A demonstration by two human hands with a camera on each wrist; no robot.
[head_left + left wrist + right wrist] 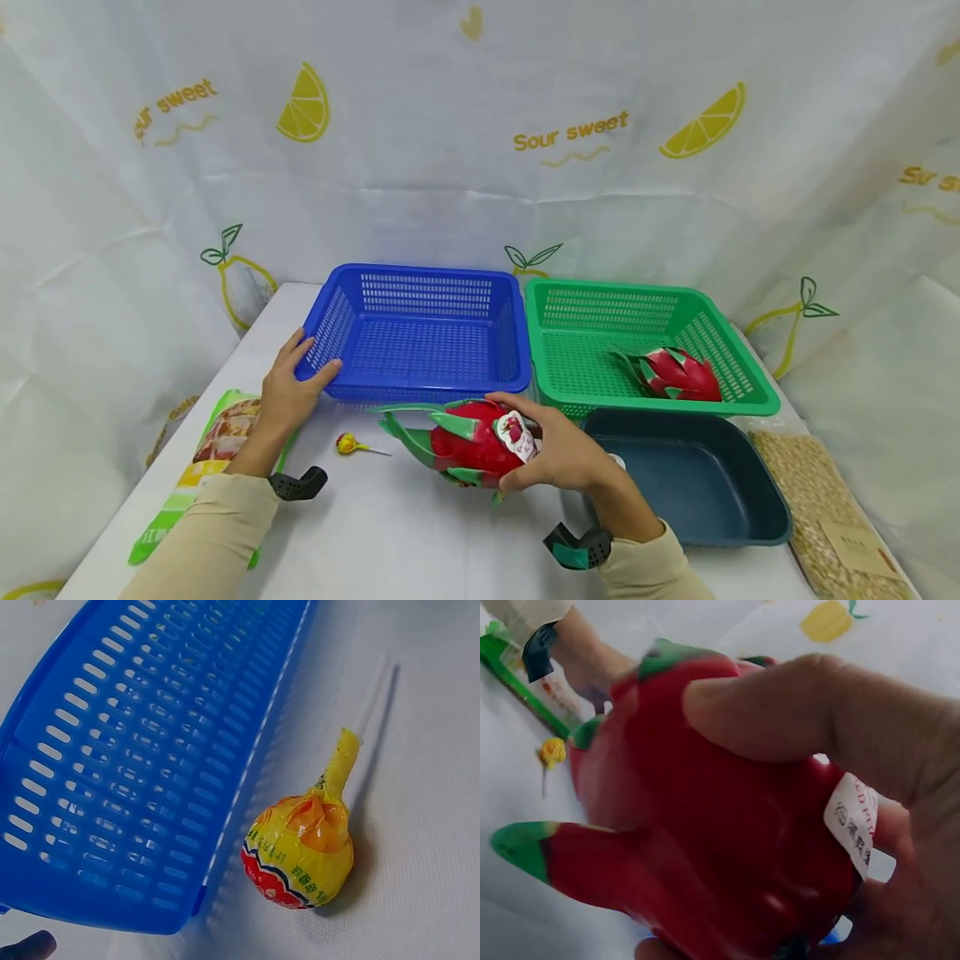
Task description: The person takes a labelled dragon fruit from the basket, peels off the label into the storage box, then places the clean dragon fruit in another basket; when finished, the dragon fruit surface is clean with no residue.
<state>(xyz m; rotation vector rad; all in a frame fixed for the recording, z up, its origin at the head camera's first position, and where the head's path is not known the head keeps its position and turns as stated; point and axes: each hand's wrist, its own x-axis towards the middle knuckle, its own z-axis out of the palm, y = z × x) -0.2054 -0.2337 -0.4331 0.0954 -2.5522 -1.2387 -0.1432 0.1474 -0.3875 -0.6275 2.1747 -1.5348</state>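
A red dragon fruit [474, 442] with green scales and a white sticker is held in my right hand [562, 446], just in front of the blue basket [420, 392]. In the right wrist view, the thumb presses along the side of the dragon fruit [705, 810] while fingers wrap beneath it. My left hand [292, 387] rests at the left front corner of the blue basket, thumb and fingers spread along its rim. A yellow-wrapped lollipop [347, 443] lies on the table; the left wrist view shows the lollipop [300, 847] beside the basket's wall.
Another dragon fruit [678, 375] lies in the green basket [660, 406] at back right. Before that stands a dark blue tub [697, 537]. A bag of grains [817, 508] lies at the far right, and a green food packet [176, 508] is under the left forearm.
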